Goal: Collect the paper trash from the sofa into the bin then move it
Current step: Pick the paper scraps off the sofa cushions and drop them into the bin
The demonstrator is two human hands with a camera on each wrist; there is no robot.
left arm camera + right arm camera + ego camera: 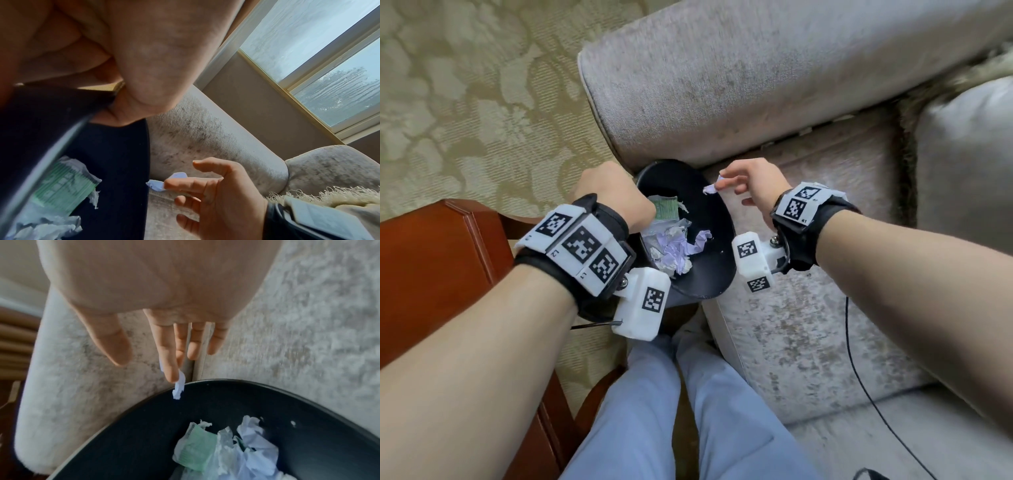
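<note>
A black bin (709,209) is tilted against the grey sofa (808,325), beside the armrest (722,85). My left hand (613,192) grips its left rim, the thumb (144,65) lying over the edge onto the bin's inner wall (115,162). Crumpled lilac, white and green-printed paper (674,246) lies inside the bin (144,434). My right hand (722,180) hovers at the far rim. It pinches a small lilac paper scrap (710,188) between index and middle fingertips, thumb apart. The scrap (178,389) hangs just over the rim.
A dark wooden table (431,274) stands close on the left, on patterned carpet (465,102). A grey cushion (962,171) sits at the sofa's right, and a black cable (859,377) trails over the seat. My legs (671,411) are against the sofa's front.
</note>
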